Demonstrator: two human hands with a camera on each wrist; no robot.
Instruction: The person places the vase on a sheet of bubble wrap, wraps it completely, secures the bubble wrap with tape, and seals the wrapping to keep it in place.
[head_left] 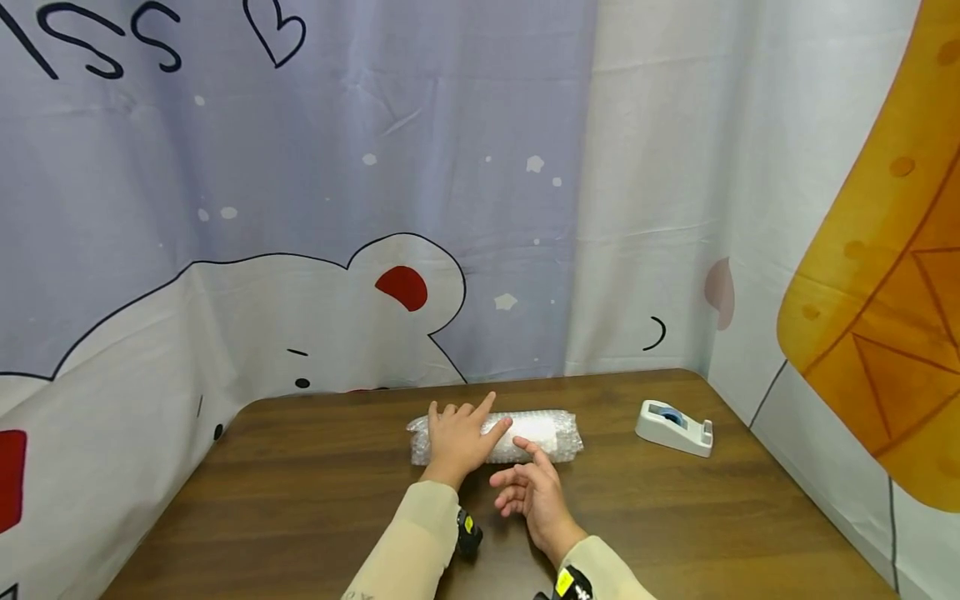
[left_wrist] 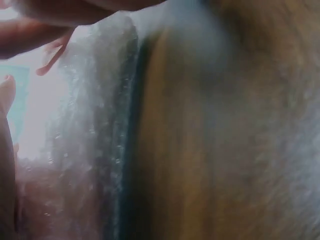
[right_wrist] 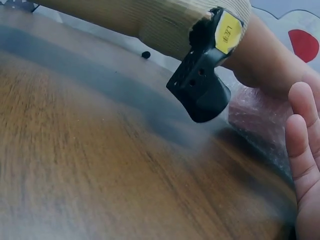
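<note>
A roll-shaped bundle in bubble wrap (head_left: 567, 433) lies crosswise on the wooden table. Pale contents show through its middle. My left hand (head_left: 456, 437) rests on the bundle's left half with fingers spread. In front of the bundle is my right hand (head_left: 534, 496), palm turned inward, fingers loosely bent and holding nothing; its index finger reaches up to the near edge of the wrap. The left wrist view shows the bubble wrap (left_wrist: 85, 125) close up beneath fingers. In the right wrist view, right-hand fingers (right_wrist: 300, 150) stand near the bundle's end.
A white tape dispenser (head_left: 672, 427) with a blue-cored roll stands at the right of the brown table (head_left: 300, 492). A printed curtain (head_left: 517, 208) hangs behind the table's back edge. Black wrist cameras (head_left: 469, 533) sit on both sleeves.
</note>
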